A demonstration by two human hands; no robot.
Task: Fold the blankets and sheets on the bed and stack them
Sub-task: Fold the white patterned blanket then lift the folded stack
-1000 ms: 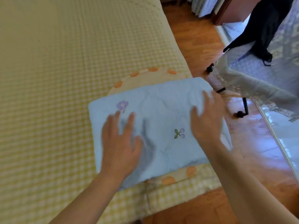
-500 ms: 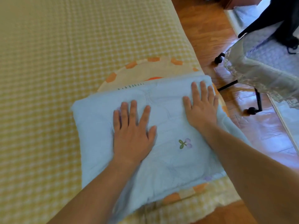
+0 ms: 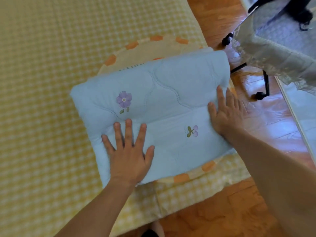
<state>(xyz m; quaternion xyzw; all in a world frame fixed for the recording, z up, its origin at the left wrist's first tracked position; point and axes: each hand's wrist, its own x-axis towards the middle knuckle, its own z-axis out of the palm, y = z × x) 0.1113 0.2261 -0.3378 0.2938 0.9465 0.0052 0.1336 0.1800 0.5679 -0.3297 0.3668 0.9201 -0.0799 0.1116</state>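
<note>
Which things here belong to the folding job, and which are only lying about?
For the job: blue blanket, folded; cream blanket with orange patches under it; left hand and right hand, both flat on the blue one.
Lying about: chair on wheels, black garment.

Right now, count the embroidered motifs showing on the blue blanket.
2. A purple flower sits left of centre; a small cherry-like sprig lies between the left hand and right hand. Folds or hands may hide others.
</note>
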